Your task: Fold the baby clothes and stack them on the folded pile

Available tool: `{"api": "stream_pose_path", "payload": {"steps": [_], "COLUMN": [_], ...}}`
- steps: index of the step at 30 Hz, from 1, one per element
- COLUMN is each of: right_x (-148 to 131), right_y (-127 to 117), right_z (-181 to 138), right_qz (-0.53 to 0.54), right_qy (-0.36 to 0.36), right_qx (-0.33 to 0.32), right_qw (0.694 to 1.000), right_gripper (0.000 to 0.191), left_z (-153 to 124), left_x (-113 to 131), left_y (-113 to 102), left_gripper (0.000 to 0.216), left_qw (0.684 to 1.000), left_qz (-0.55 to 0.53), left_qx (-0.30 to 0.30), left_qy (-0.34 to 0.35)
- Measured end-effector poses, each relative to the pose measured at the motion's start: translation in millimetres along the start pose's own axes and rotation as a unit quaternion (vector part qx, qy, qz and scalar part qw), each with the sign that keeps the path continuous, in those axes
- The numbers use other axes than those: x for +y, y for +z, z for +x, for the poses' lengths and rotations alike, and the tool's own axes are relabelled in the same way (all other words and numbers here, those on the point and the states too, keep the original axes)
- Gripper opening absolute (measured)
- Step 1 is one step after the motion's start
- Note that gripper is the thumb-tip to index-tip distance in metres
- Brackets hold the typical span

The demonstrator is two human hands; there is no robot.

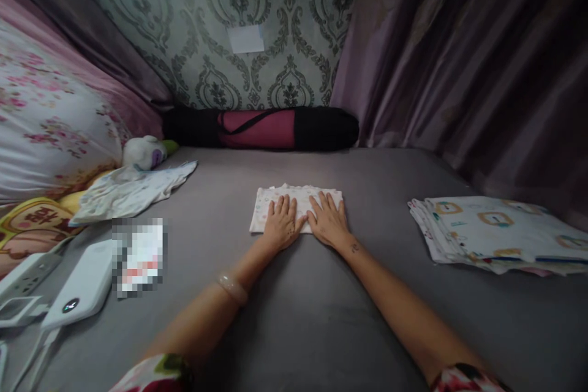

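Observation:
A small white cloth with a faint print lies folded into a rectangle on the grey sheet. My left hand rests flat on its left half, fingers stretched out. On its right half my right hand lies palm down, fingers spread. The two thumbs nearly meet in the middle. Both hands hide much of the cloth's lower part. To the right sits a stack of folded printed cloths. Another thin patterned cloth lies loosely at the left.
At the left are a white power bank with a cable, a power strip, a blurred packet, a yellow cushion and a plush toy. A black and maroon long bag lies along the wall. Curtains hang at the right.

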State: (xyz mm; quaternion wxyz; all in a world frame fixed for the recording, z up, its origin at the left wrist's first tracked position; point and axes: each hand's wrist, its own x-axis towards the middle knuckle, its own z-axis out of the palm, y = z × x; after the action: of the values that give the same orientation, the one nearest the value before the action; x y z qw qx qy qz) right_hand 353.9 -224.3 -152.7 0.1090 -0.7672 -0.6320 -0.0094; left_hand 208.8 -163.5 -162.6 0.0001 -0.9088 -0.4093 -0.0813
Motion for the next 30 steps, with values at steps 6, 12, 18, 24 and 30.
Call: {"api": "stream_pose_path", "payload": {"steps": [6,12,18,24,30], "right_x": [-7,-29,-15,4,23], "right_y": [-10,-2,0,5,5], "right_z": [9,16,18,21,17], "right_qz": [0.007,0.025,0.031,-0.005,-0.005], "right_qy": [-0.005,-0.042,-0.023,0.058,0.068], "right_qx": [-0.018,0.005,-0.001,-0.001,0.008], "right_qw": [1.000,0.999,0.999,0.998,0.998], "right_gripper": [0.053,0.052,0.055,0.065,0.065], "left_z": [10,14,18,21,18], "left_x": [-12,-15,-37,-56,-68], "left_y": [-11,-2,-3,-5,-8], "left_gripper": [0.062,0.054,0.056,0.063,0.063], "left_qw": [0.998,1.000,1.000,0.999,0.996], "left_qz": [-0.020,0.010,-0.001,0.001,-0.030], "left_qx": [-0.051,0.006,0.005,-0.028,-0.034], "left_qy": [0.001,-0.019,-0.009,-0.047,-0.079]}}
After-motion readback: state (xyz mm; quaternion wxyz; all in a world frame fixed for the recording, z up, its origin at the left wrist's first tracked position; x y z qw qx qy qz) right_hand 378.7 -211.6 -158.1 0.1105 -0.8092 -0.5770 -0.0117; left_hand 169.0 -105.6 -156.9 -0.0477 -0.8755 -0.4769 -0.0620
